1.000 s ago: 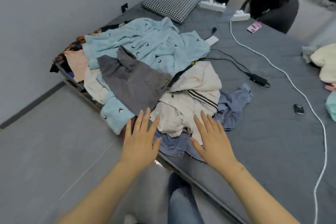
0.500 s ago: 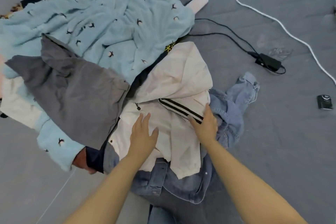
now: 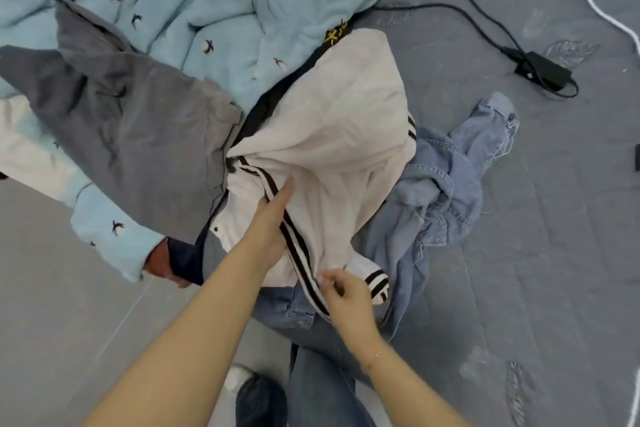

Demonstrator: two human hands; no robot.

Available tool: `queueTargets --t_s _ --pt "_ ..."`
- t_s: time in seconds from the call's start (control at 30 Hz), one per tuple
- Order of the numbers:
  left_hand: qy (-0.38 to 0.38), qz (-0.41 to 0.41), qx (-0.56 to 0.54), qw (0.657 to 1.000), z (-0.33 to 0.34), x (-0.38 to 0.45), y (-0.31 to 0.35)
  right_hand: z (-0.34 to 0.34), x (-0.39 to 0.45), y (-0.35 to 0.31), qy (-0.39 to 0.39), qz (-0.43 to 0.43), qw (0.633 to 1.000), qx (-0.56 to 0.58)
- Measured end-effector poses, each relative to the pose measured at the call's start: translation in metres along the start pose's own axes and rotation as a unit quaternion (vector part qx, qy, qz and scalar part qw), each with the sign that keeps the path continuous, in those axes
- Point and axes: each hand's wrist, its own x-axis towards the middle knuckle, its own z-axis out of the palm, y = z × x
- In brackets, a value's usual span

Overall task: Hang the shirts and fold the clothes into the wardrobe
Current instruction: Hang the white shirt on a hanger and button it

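Crumpled white black-striped jacket, perhaps topmost

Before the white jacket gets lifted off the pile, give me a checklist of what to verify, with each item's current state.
1. Right hand pinches the white jacket at its striped hem: ok.
2. Left hand has a grip: not ok, its fingers lie straight on the fabric.
3. Nothing lies on top of the jacket: ok.
4. Jacket is free of the denim garment underneath: cannot tell.
5. Black charger cable is clear of the jacket: ok, it lies apart on the bed.
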Motion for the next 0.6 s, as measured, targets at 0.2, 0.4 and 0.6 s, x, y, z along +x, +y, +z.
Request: queueTargets --t_s 0.2,0.4,0.6 --pt "0.159 0.107 0.119 0.974 -0.02 -0.002 -0.042 0.005 -0.053 0.02 -0.076 0.032 0.997 -0.009" --pt "0.15 0.182 0.116 0.965 -0.056 -0.066 -0.035 -0.042 -0.023 -0.048 0.054 0.011 0.997 0.045" --pt "0.085 0.242 0.164 0.952 -0.085 -0.157 -0.031 -0.008 0.006 -0.157 -0.085 0.147 0.946 0.275"
